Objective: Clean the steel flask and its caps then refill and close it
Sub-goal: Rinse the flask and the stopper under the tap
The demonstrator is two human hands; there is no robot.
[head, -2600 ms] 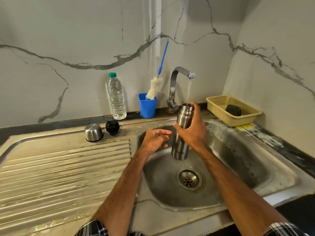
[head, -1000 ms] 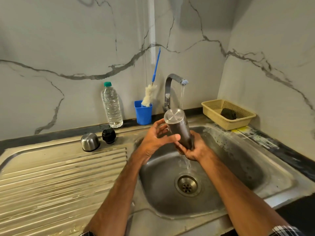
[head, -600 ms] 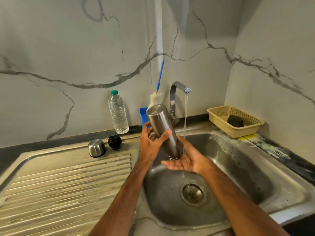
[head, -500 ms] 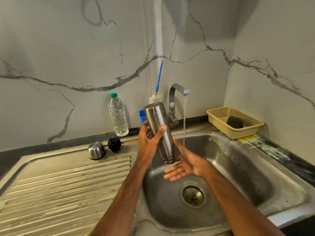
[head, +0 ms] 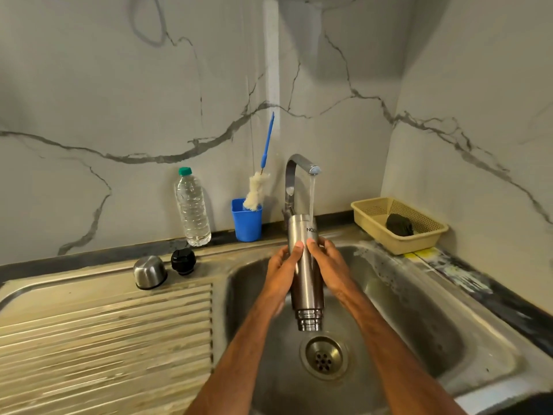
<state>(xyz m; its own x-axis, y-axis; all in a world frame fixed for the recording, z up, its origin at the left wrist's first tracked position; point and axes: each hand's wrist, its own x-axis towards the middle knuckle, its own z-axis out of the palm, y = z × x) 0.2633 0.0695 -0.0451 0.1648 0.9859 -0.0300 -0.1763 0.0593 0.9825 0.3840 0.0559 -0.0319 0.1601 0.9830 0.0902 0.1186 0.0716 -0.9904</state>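
Nearest me, at 6 o'clock from the steel flask (head: 308,295), is the drain (head: 324,357) in the floor of the sink (head: 419,310). I hold the flask upside down over it, nearly upright, with the threaded mouth pointing at the drain and clear of the metal. My left hand (head: 281,277) clasps it from 9 o'clock and my right hand (head: 332,271) from 3 o'clock. Both thumbs are laid on its front, side by side. The fingers curl behind the flask, out of my sight.

The ribbed drainboard (head: 104,339) lies at 8 o'clock. Farther out at 9 o'clock the steel cap (head: 149,272) and black cap (head: 183,261) sit just beside each other on the sink's rim.

At 12 o'clock the tap (head: 294,175) runs, and its stream meets the flask's upturned base. Beyond, at 11 o'clock, a blue cup (head: 247,223) holds a bottle brush (head: 257,190). A water bottle (head: 192,208) stands at 10 o'clock. At 2 o'clock a yellow basket (head: 389,245) holds a dark scrubber (head: 399,224).
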